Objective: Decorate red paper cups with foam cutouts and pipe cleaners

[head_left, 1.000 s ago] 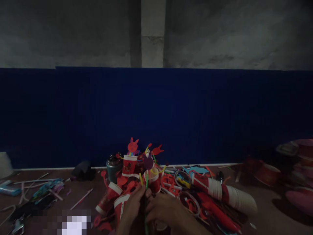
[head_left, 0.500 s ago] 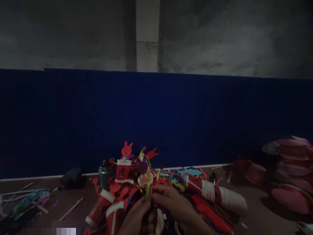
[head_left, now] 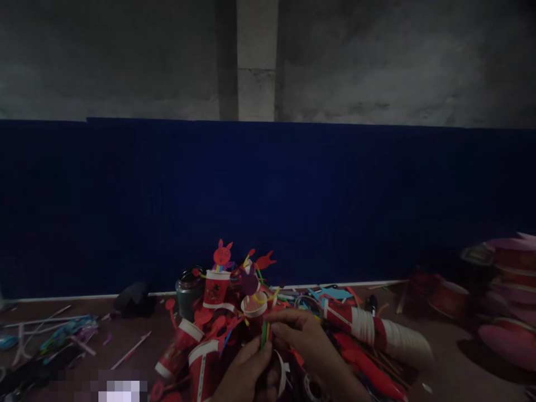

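Note:
My left hand (head_left: 248, 365) is closed around a small bundle of thin coloured strips (head_left: 264, 336), green and reddish, which stand upright from its fingers. My right hand (head_left: 299, 338) pinches at the upper end of the same strips. Just beyond my fingers is a red paper cup (head_left: 254, 304) with a white rim and a dark purple cut-out (head_left: 248, 280) above it. Behind to the left, an upright red cup (head_left: 216, 287) carries a red rabbit-like figure (head_left: 222, 255). More red cups (head_left: 204, 365) lie close to my left hand.
On the right lies a long stack of nested paper cups (head_left: 377, 329), with a red packet (head_left: 368, 365) before it. A dark jar (head_left: 189, 293) stands at the back. Loose straws (head_left: 131, 350) lie left, finished-looking red and pink pieces (head_left: 508, 290) far right. A blue partition (head_left: 268, 206) rises behind.
The view has shifted slightly, so everything sits a little further right. Both hands stay together on the strips, with the right fingers now a bit higher at the strips' top.

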Available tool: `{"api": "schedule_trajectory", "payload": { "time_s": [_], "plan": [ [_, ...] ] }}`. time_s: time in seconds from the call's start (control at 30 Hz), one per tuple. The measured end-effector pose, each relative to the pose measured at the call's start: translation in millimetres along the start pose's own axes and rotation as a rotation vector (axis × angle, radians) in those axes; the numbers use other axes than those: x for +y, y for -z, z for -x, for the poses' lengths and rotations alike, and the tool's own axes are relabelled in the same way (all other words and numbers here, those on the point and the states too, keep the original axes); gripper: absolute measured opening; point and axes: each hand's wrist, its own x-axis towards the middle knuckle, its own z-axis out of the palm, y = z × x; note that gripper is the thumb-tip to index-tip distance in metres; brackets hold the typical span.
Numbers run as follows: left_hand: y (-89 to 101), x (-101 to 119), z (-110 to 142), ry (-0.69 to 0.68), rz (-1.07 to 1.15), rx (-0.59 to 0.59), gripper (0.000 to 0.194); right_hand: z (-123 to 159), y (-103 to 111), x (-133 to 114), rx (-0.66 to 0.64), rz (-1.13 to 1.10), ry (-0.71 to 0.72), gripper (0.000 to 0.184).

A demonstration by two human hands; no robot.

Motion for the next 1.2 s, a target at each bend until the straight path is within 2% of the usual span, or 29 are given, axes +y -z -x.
{"api": "schedule_trajectory", "payload": {
  "time_s": [0.17, 0.33, 0.43, 0.57, 0.73, 0.8, 0.9, 1.0, 1.1, 1.2],
  "plan": [
    [-5.2, 1, 2, -0.036, -0.041, -0.019, 0.056, 5, -5, -10, -0.082, 0.063, -0.013, 0.028],
    [-4.0, -6, -4, -0.069, -0.072, -0.053, 0.061, 7, -5, -9, -0.058, 0.052, 0.000, 0.024],
    [0.4, -11, -8, -0.072, -0.084, -0.138, 0.061, 6, -1, -9, -0.014, 0.046, 0.009, 0.017],
    [3.5, -12, -3, -0.055, -0.072, -0.293, 0.049, 5, 4, -14, 0.057, 0.019, 0.061, 0.018],
    [0.0, -5, 8, -0.035, 0.029, -0.393, 0.059, 5, 7, -16, 0.001, 0.004, 0.000, 0.013],
    [-0.3, -4, 7, -0.045, 0.090, -0.361, 0.060, 4, 8, -15, 0.008, 0.021, 0.028, 0.015],
    [1.6, -8, -2, -0.039, 0.136, -0.200, 0.048, 2, 8, -12, 0.022, 0.083, 0.084, 0.022],
    [2.2, -16, -10, -0.015, 0.115, -0.040, 0.049, 3, 3, -9, 0.017, 0.133, 0.062, 0.023],
    [-0.9, -20, -11, -0.012, 0.060, 0.010, 0.057, 6, -3, -10, 0.005, 0.189, 0.067, 0.025],
    [-2.7, -17, -7, 0.037, 0.019, 0.018, 0.060, 7, 1, -16, -0.061, 0.322, 0.066, 0.037]
  ]
}}
